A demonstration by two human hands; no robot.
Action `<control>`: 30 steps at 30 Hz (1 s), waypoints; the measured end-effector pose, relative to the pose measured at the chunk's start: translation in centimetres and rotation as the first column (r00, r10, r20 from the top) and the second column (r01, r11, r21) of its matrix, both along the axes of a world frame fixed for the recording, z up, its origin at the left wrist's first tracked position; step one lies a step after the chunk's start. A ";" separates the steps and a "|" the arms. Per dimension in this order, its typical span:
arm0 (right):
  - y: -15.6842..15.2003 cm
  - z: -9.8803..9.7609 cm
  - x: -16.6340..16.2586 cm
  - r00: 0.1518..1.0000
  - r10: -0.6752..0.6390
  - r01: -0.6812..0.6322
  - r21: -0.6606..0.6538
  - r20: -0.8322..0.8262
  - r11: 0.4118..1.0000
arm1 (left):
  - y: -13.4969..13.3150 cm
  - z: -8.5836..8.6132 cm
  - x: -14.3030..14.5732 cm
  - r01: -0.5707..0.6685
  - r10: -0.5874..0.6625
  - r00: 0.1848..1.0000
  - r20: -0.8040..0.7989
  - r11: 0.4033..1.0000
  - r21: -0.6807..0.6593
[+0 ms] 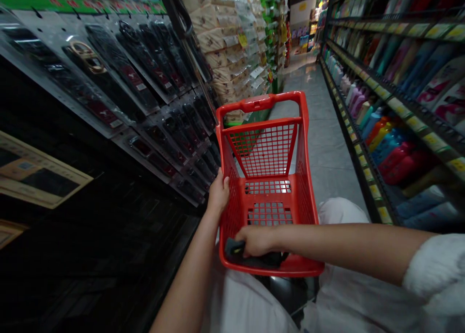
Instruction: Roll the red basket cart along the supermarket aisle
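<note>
Steadily: left hand [218, 192] clasps left side of red basket [309, 188], thumb inward; right hand [257, 240] wraps dark item [232, 248] inside basket's near end. Basket stands in aisle [323, 129]. Best brace side firmly, grip item securely, wrist relaxed.

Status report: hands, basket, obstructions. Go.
Left hand holds red basket, left side. Right hand holds black object at near end. Packaged belts alongside left, bottles shelved right.
</note>
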State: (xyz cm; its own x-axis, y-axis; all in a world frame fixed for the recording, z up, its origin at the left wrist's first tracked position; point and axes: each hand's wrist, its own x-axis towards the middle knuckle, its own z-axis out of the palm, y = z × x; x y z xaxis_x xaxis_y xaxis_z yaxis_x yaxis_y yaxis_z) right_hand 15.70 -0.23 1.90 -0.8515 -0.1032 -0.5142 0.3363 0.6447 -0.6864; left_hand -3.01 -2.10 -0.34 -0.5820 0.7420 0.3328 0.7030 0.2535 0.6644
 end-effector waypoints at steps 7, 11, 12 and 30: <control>3.3 0.0 4.0 0.989 0.147 -0.145 -0.179 -0.004 0.973 | 0.3 1.3 0.4 -0.107 0.043 0.974 -0.221 0.952 -0.286; 5.2 1.1 4.6 0.951 0.296 -0.292 -0.049 0.094 0.955 | 0.5 1.8 1.2 -0.116 0.031 0.969 -0.246 0.934 -0.339; 4.9 1.3 4.1 0.948 0.301 -0.301 -0.015 0.106 0.953 | 0.5 1.9 1.3 -0.122 0.034 0.967 -0.251 0.931 -0.344; 7.7 -2.6 0.7 0.893 0.237 -0.365 0.306 0.382 0.879 | -0.1 -0.9 3.4 0.007 -0.005 0.994 -0.110 1.000 0.021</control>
